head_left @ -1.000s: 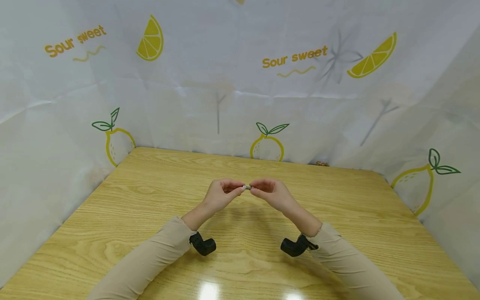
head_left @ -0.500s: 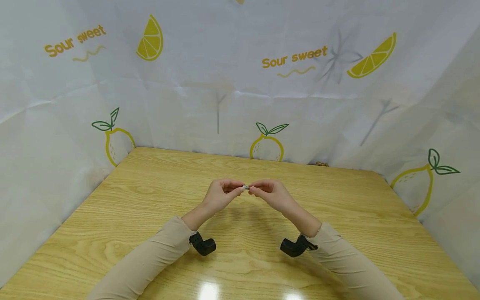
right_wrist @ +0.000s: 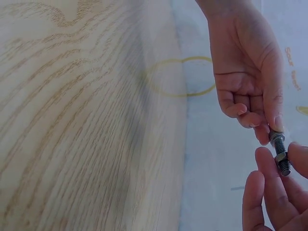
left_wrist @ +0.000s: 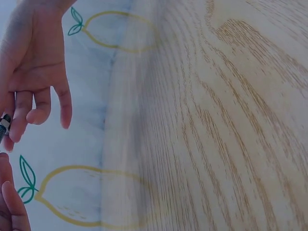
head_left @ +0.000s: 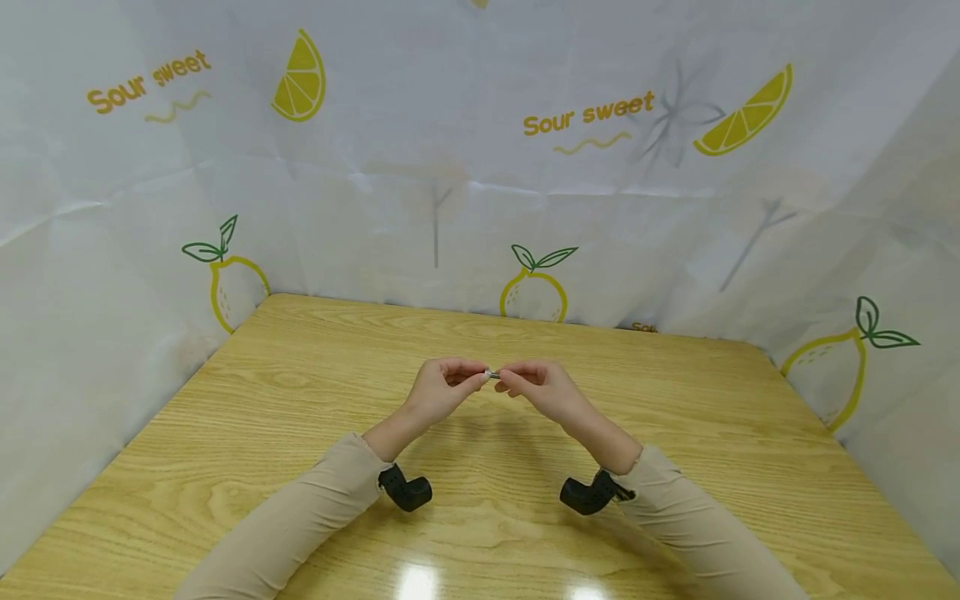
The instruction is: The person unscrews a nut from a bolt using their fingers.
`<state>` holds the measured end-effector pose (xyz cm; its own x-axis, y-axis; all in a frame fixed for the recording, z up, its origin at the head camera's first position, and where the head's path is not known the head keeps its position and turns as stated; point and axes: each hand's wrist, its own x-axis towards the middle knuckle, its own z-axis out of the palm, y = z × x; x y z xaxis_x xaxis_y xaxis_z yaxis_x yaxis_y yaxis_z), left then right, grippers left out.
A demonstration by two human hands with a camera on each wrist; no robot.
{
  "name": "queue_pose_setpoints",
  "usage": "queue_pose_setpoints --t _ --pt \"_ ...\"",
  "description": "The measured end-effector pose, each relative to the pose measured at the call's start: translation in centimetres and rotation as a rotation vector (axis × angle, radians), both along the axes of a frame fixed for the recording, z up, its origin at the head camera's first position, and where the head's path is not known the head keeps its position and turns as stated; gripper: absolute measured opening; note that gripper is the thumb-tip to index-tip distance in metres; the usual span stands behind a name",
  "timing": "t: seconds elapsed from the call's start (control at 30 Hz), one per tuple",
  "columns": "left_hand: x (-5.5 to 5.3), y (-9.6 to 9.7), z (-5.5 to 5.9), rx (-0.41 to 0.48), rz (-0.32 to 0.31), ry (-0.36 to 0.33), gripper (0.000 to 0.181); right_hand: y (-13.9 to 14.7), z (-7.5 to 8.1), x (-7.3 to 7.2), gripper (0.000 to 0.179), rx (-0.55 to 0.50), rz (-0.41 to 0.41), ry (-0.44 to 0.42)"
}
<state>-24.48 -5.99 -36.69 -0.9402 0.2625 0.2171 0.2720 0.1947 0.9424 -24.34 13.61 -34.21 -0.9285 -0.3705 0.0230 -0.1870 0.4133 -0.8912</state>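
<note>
A small metal bolt [head_left: 492, 375] is held level above the table between both hands in the head view. My left hand [head_left: 442, 392] pinches its head end between thumb and fingers. A hex nut [right_wrist: 281, 157] sits on the bolt's thread, near the tip, in the right wrist view. My right hand [head_left: 551, 392] has its thumb and fingers around the nut, the thumb right at its side, while its other fingers are loosely bent. The bolt tip pokes out past the nut. In the left wrist view the nut [left_wrist: 6, 119] shows at the left edge beside the right hand's fingers.
A wood-grain table [head_left: 300, 500] lies beneath the hands. White cloth [head_left: 420, 233] printed with lemons hangs around its back and sides. A black wrist mount [head_left: 407, 488] sits on the left forearm and another black mount [head_left: 589, 492] on the right.
My right hand has shifted slightly left, then its fingers have spread, the lower ones now showing beneath the thumb. The left hand keeps its pinch on the bolt without visible movement.
</note>
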Motion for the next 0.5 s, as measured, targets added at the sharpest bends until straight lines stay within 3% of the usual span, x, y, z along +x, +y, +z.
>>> queue_pose_setpoints --t 0.5 --pt "0.11 0.0 0.08 0.007 0.004 0.0 0.024 0.07 0.07 0.0 0.036 0.001 -0.01 0.011"
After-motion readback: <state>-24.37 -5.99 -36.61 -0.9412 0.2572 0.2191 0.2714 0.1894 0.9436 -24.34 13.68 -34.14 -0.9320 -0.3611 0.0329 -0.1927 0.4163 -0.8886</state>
